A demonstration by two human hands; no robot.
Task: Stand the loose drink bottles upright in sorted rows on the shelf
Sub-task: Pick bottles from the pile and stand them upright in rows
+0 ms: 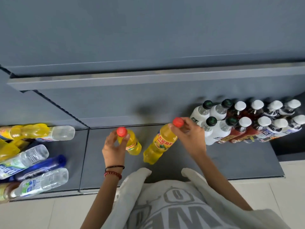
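Two yellow drink bottles with red caps stand on the grey shelf [231, 161] in front of me. My left hand [113, 146] grips the neck of the left yellow bottle [133, 144], which is upright. My right hand [189, 134] pinches the cap end of the right yellow bottle [160, 144], which leans to the right. To the right, sorted rows of upright bottles [244, 123] stand against the back panel: white ones with dark caps, then red and dark ones with white caps.
A heap of loose bottles [33, 162] lies on the left shelf section: yellow, clear water and one blue. A grey shelf board [148, 78] juts out above. Pale floor tiles [293, 187] run along the shelf's front edge.
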